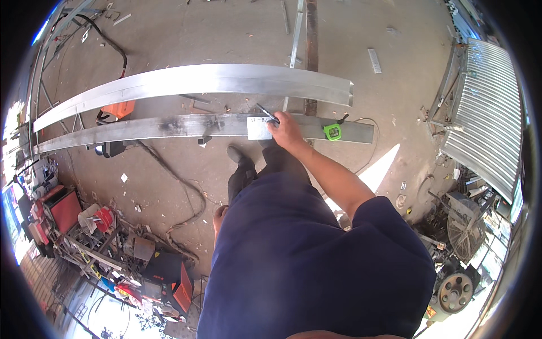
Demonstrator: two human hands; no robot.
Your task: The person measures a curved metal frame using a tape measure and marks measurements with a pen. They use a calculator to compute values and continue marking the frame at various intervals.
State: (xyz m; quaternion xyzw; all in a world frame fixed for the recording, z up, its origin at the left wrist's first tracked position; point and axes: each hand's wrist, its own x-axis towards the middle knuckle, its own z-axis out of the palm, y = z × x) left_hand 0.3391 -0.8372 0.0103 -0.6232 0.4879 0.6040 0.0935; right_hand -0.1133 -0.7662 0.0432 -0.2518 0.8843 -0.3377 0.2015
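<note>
My right hand grips a dark marker pen by its lower part, and the pen slants up to the left. Under that hand a white sheet with handwriting near its top edge lies on a long grey metal beam. Farther right on the same beam sits a green tape measure. Low at my left side hangs my left hand, partly hidden by my dark blue shirt; its fingers cannot be made out.
A second, shiny metal beam runs beyond the first. Behind them is an orange tool or case. A thick cable winds over the floor at left, near a cluttered bench. Corrugated sheeting and a fan stand right.
</note>
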